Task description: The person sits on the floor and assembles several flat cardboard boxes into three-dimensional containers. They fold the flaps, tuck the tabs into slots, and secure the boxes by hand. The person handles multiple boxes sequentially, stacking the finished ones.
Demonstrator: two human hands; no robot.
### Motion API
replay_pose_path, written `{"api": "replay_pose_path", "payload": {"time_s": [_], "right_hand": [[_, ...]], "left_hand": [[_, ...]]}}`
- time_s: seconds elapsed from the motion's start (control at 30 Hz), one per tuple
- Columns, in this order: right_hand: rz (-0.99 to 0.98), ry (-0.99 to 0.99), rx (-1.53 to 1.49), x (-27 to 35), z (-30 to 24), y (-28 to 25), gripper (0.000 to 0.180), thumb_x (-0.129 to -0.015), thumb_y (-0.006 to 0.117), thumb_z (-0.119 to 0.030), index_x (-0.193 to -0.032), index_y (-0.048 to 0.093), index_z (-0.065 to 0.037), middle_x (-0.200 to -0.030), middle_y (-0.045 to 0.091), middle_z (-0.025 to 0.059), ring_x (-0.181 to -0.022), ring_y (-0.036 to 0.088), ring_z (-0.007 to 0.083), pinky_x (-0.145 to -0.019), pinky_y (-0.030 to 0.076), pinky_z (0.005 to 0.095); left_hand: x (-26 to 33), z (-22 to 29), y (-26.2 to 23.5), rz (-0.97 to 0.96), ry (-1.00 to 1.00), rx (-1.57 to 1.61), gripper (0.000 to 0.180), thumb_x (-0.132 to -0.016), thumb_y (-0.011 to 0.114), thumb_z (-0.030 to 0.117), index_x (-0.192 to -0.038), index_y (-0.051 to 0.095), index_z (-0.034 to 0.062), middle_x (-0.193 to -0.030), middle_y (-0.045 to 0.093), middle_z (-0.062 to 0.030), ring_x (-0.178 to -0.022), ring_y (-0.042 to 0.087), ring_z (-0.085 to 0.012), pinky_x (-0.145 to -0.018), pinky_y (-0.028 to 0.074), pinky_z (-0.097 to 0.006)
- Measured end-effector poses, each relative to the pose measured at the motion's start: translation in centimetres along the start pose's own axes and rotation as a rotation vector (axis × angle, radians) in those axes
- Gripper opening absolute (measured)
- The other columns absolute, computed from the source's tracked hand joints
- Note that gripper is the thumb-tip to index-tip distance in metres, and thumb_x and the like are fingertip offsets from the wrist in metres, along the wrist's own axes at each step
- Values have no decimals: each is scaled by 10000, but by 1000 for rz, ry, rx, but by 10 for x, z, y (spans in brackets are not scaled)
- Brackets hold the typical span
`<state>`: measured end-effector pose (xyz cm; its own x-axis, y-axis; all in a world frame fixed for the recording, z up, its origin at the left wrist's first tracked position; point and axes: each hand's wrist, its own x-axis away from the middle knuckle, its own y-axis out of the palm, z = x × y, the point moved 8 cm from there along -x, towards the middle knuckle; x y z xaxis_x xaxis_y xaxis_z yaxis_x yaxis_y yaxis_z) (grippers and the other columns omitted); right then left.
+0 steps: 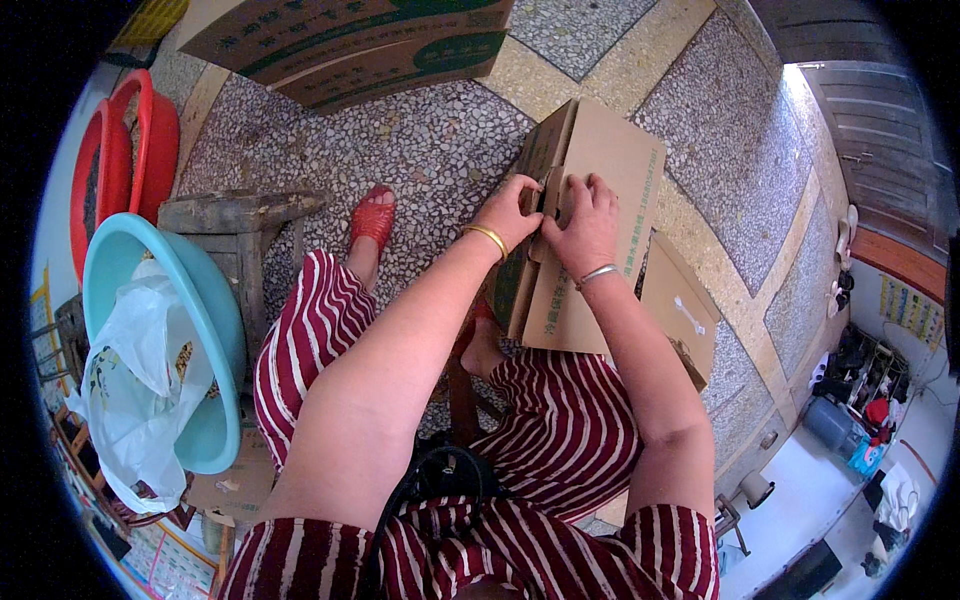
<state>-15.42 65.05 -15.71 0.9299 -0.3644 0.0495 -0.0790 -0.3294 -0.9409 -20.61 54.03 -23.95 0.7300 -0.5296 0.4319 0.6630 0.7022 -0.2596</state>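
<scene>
A brown cardboard box with green print stands in front of me, its lid panel facing up. At the seam along its left edge my left hand is closed, thumb and forefinger pinching the box edge by a dark slot. My right hand lies on the lid just beside it, fingers bent and thumb against the same seam, gripping the cardboard. The two thumbs almost meet. What lies under the fingertips is partly hidden. A loose cardboard flap sticks out at the box's right side.
Another large printed carton stands farther off. To the left are a wooden stool, red basins and a turquoise basin holding a white plastic bag. A dark door and clutter line the right side.
</scene>
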Motion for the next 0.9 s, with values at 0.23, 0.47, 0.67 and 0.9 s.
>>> {"api": "replay_pose_path", "payload": {"time_s": [0.23, 0.47, 0.67, 0.9], "right_hand": [[-47, 35, 42, -2, 0, 2, 668, -617, 735, -249, -1214, 478, -94, -1289, 382, 181, -1200, 333, 375, -1011, 313, 433], [-118, -7, 36, 1, 2, 7, 757, -619, 752, -307, -1277, 434, -110, -1332, 352, 186, -1238, 301, 381, -1026, 299, 436], [-288, 35, 121, 2, 3, 14, 882, -603, 758, -324, -1347, 328, -128, -1407, 246, 183, -1291, 238, 378, -1009, 307, 479], [-365, 169, 212, 5, -4, 22, 903, -613, 747, -319, -1364, 282, -134, -1435, 201, 170, -1310, 214, 365, -985, 295, 529]], "left_hand": [[5, 1, 3, 8, -64, -133, 505, -707, 692, 105, -1139, 432, 143, -942, 605, -152, -874, 601, -299, -769, 482, -374], [4, -6, 6, -44, -134, -148, 597, -694, 693, 78, -1194, 378, 166, -996, 605, -161, -933, 597, -307, -806, 472, -375], [5, -10, 9, -89, -146, -172, 684, -680, 698, 78, -1259, 346, 171, -1057, 591, -180, -987, 579, -316, -848, 462, -373], [9, -6, 6, -61, -170, -187, 690, -695, 663, 104, -1306, 345, 145, -1103, 579, -190, -1022, 564, -319, -871, 452, -377]]}}
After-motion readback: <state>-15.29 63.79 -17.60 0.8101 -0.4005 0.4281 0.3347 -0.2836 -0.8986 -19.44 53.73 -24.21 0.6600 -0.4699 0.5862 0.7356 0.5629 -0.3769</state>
